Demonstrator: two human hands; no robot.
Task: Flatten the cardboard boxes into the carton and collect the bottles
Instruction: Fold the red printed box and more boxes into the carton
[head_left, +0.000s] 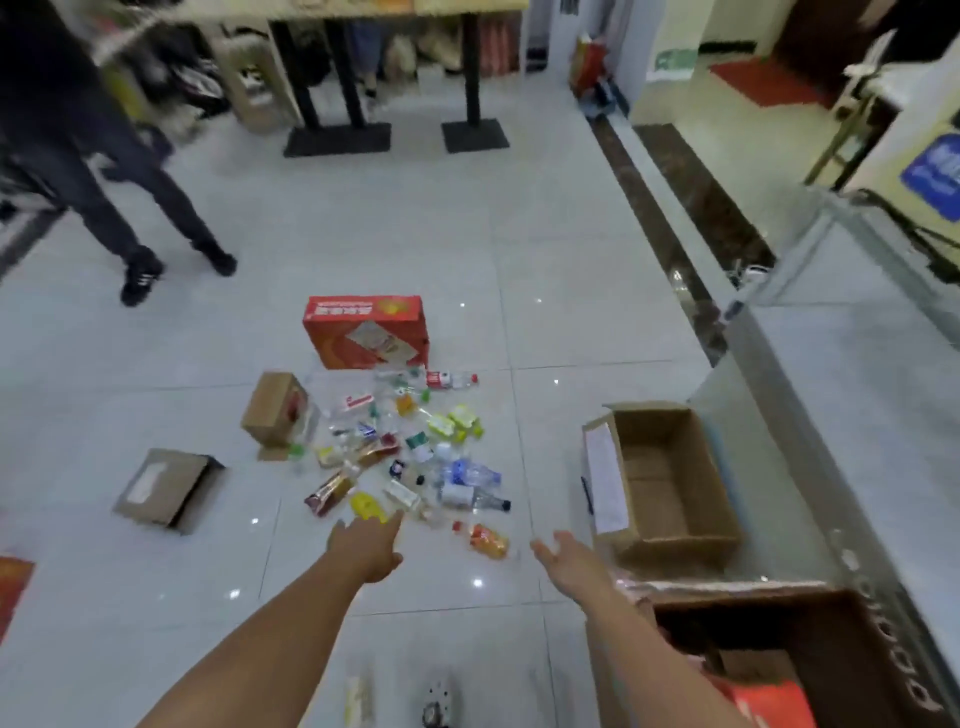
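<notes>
Ahead of the grips lie one red box (366, 332), one upright brown box (275, 408), one flat brown box (166, 488) and bottles (415, 452) too heaped to count. The left grip (366, 543), spread and empty, hovers by a yellow bottle (368, 506). The right grip (566, 558), likewise empty, is beside one open carton (675, 545).

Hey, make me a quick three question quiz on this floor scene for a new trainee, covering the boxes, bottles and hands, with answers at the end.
1. True or false: the right hand grips a bottle.
2. What colour is the box standing beyond the bottle pile? A red, B blue, C green.
3. Fill in: the open carton sits on the pile's ____ side.
Key: 1 false; 2 A; 3 right.
</notes>
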